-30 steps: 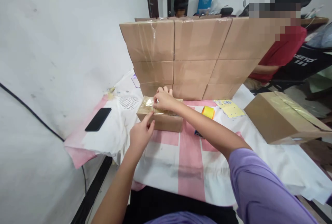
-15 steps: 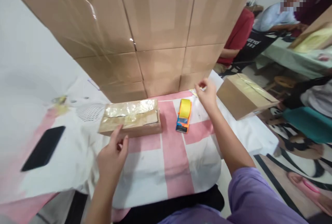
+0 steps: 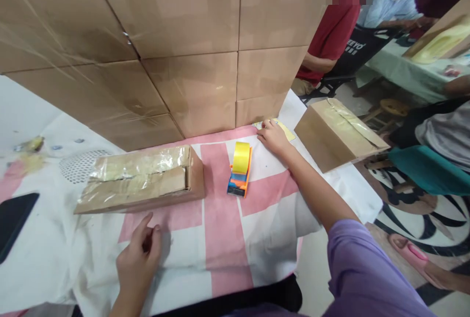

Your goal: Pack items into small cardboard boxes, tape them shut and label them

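My left hand [image 3: 138,256] hovers over the front of the cloth with thumb and index finger apart, holding nothing. Just beyond it lies a taped cardboard box [image 3: 141,180], its flap edge slightly raised at the right end. My right hand [image 3: 273,138] rests on the cloth near the foot of the stacked cartons, over a pale yellow patch [image 3: 286,130]; nothing shows in its fingers. Between my hands, a tape dispenser [image 3: 240,170] with a yellow roll and an orange and blue body lies on the cloth.
A wall of stacked cartons [image 3: 198,77] rises at the back of the table. Another taped carton [image 3: 336,133] stands at the right edge. On the far left are a black phone-like slab [image 3: 16,224] and a white perforated patch [image 3: 79,164]. Other people sit beyond, on the right.
My right hand has come down from a pinch in the air onto the cloth. My left hand has left the box and drawn back toward me. The view has tilted down and shifted.
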Tool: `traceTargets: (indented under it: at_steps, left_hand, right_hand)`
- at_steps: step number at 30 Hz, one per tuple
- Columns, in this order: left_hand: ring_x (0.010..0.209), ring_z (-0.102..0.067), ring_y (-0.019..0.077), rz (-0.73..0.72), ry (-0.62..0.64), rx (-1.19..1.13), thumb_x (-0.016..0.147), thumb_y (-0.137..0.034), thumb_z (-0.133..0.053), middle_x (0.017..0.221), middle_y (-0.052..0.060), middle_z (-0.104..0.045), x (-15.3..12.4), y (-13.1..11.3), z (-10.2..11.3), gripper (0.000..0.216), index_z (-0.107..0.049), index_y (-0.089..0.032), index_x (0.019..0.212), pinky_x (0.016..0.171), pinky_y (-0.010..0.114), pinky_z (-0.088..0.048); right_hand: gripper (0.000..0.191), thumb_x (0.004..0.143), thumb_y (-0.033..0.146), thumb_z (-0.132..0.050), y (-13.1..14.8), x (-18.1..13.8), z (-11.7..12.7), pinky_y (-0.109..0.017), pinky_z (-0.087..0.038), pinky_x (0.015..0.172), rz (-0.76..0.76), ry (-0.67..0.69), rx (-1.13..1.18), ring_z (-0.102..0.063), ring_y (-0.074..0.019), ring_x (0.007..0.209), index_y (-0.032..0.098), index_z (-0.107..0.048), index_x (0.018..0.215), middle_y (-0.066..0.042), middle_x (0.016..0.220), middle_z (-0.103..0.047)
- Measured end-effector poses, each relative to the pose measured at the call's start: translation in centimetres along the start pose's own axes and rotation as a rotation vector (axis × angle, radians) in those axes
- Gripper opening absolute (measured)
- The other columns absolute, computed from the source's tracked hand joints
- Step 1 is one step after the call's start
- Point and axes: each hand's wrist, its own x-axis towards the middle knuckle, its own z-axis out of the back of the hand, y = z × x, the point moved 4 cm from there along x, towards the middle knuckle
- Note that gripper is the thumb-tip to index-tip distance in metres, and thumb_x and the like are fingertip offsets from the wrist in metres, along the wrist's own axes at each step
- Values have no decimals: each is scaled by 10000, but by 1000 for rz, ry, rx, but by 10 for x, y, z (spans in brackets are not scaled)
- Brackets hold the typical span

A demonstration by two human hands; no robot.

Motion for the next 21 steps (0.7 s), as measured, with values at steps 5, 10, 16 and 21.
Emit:
traceTargets:
  at_steps: [5,10,16,21]
  left_hand:
    - [567,-619,103,28,42,34,968,-381,-598,753,-27,-690,-3,9,-4,371,-651,-208,1292,591,213,-471]
    - [581,-632,104,86,74,26,966,-394,-589,755,-26,-684,-5,14,-5,375,-653,-211,1287,606,216,-485]
    - [564,-596,110,142,59,-34,946,-403,-583,754,-10,-676,-5,10,0,347,-694,-205,1209,599,240,-486]
    - [794,-635,181,200,-362,-73,934,-355,-607,973,67,-694,41,11,48,272,-683,-179,1126,781,346,-549]
  right_hand:
    - [379,1032,207,-407,0,12,-6,-436,-393,916,-25,-67,60,-485,-314,1061,105,-765,963,-214,1116,-672]
    - [233,999,295,-512,-4,9,6,-360,-454,771,-282,-326,666,-567,-222,810,168,-665,878,-100,847,-685]
    - [368,775,409,-818,72,-34,58,-249,-380,540,-299,-226,1593,-482,-93,533,208,-691,1056,33,710,-637]
    - [288,761,474,-835,171,-73,69,-242,-302,459,-410,-92,1817,-473,-106,486,219,-716,823,40,557,-577]
